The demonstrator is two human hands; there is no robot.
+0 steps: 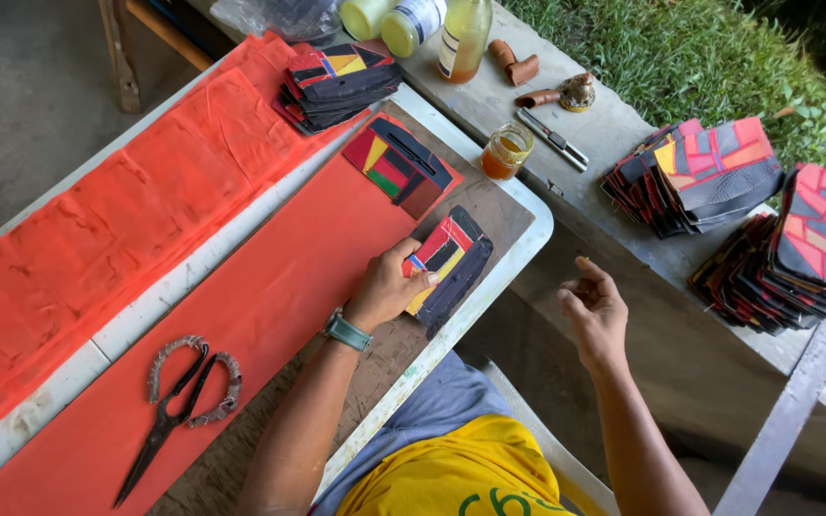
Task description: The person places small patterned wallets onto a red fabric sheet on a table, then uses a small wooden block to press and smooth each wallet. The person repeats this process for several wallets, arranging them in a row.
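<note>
The left hand point(384, 287) lies palm down at the near right part of the surface point(518, 253), forearm running up from the lower edge of the view, a watch point(348, 332) on the wrist. Its fingers point(420, 278) are curled over the near left edge of a patchwork panel point(451, 263), pressing and gripping it against the board. The right hand point(593, 311) hangs in the air off the right edge of the surface, well apart from the panel, palm turned inward, fingers loosely bent and released, holding nothing.

The panel rests on the brown board at the right end of a long red sheet point(241, 296). It is dark with red, yellow and blue patches. Its long axis runs diagonally, from the near left by the hand to the far right.

A second patchwork panel point(399, 167) lies beyond it on the same board, clear of the hand. A stack of similar panels point(336, 81) sits at the far end. Scissors point(179, 411) with wrapped handles lie on the red sheet to the left, well apart. A small jar of amber liquid point(506, 151) stands on the concrete ledge point(614, 134) just past the surface, beside a utility knife point(552, 139). More panel stacks point(700, 172) occupy the ledge to the right.
</note>
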